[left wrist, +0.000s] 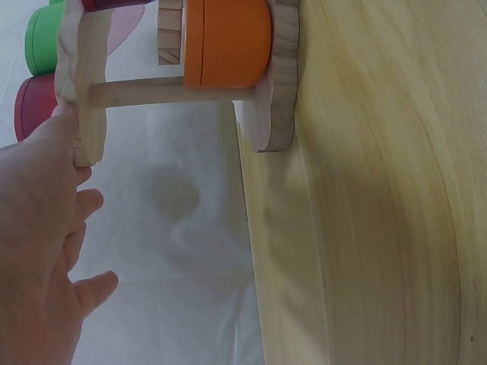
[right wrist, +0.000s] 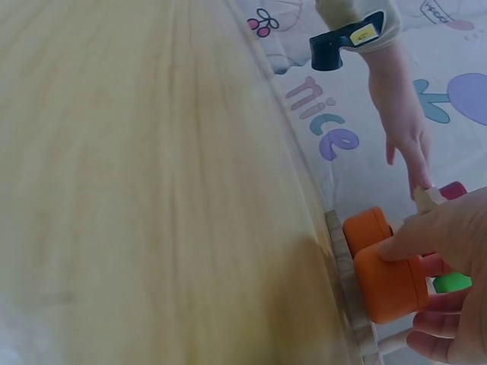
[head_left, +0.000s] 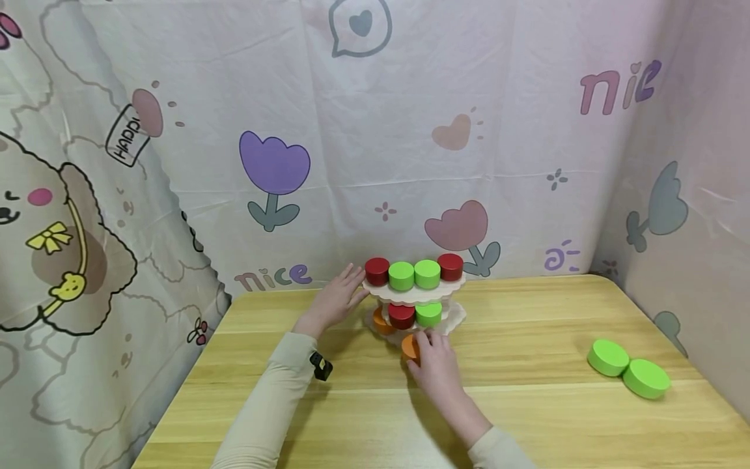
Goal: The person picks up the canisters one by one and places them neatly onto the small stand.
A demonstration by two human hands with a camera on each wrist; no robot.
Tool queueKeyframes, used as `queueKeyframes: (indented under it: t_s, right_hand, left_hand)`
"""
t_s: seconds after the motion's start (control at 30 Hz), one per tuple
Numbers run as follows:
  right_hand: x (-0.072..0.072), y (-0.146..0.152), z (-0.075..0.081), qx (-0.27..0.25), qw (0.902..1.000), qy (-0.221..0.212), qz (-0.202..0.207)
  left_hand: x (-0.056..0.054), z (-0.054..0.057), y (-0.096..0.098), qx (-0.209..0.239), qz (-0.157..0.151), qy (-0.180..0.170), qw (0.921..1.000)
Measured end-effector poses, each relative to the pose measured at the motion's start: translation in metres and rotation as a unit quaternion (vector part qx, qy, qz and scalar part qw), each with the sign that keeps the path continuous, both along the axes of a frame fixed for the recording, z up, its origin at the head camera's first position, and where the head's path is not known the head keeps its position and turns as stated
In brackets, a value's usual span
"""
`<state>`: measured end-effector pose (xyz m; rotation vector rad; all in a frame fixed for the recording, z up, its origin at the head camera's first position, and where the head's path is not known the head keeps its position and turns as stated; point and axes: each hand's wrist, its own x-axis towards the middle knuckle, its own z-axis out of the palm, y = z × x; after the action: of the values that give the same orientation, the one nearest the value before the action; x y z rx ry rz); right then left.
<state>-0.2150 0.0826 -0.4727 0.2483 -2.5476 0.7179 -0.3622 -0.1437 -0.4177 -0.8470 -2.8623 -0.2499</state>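
Observation:
A two-tier wooden stand [head_left: 414,296] with scalloped edges stands near the back of the table. Red block [head_left: 377,271], green block [head_left: 401,277], another green and another red round block line its upper tier. On the lower tier are a red block [head_left: 401,317], a green block [head_left: 429,314] and an orange block [left wrist: 228,46]. My right hand [head_left: 438,366] pinches a second orange block [right wrist: 389,285] between thumb and fingers at the lower tier's front. My left hand [head_left: 335,303], fingers extended, touches the upper tier's left edge.
Two green round blocks [head_left: 608,357] lie side by side on the right of the wooden table [head_left: 527,417]. A patterned white cloth [head_left: 375,130] hangs behind the table and along both sides. A small black device [head_left: 320,366] is on the left wrist.

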Motion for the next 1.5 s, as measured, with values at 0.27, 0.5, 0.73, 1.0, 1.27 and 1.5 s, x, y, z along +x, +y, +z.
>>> queueKeyframes:
  t_s: [0.27,0.5,0.73,1.0,1.27,1.5]
  right_hand:
    - [-0.004,0.0,-0.006,0.006,0.9941,0.108,0.002]
    - [-0.003,0.0,-0.004,0.018,0.9929,0.117,0.012]
    - [0.009,-0.001,0.0,0.047,0.9958,0.073,0.029]
    - [0.011,0.001,-0.001,0.064,0.9971,0.028,0.029]
    - [0.01,0.002,-0.002,0.067,0.9967,0.033,0.032]
    - [0.009,0.002,-0.002,0.069,0.9961,0.032,0.044]
  left_hand:
    - [0.0,-0.001,0.0,0.001,-0.003,0.005,1.0]
    - [-0.001,-0.002,0.0,0.003,0.001,0.001,1.0]
    - [-0.002,-0.003,-0.001,0.003,0.004,-0.002,1.0]
    - [-0.003,-0.004,0.0,0.003,0.002,-0.001,1.0]
    - [-0.001,-0.003,0.0,0.005,0.001,0.003,1.0]
    - [-0.002,-0.003,0.0,0.01,-0.001,-0.001,1.0]
